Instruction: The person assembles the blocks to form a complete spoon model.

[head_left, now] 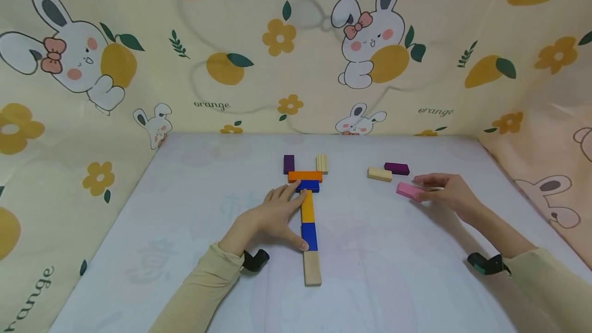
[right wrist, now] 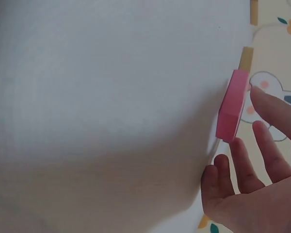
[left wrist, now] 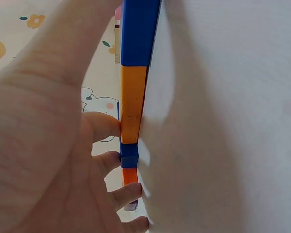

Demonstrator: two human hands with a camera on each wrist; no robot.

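Note:
My left hand (head_left: 273,216) lies spread along a line of wooden blocks, its thumb at the near end of a blue block (head_left: 309,236). Its index finger reaches the joint between a yellow block (head_left: 308,207) and a second blue block (head_left: 311,186). Beyond that, an orange block (head_left: 305,177) lies crosswise. A plain wood block (head_left: 312,268) forms the near end of the line. On the right, my right hand (head_left: 453,195) has its loosely bent fingers around the near side of a pink block (head_left: 408,190), fingertips right at its end.
Behind the orange block stand a purple block (head_left: 289,164) and a ridged plain block (head_left: 321,164). Near the pink block lie another plain block (head_left: 379,174) and a purple one (head_left: 396,168). A patterned cloth (head_left: 250,30) rises behind the white table surface (head_left: 185,179).

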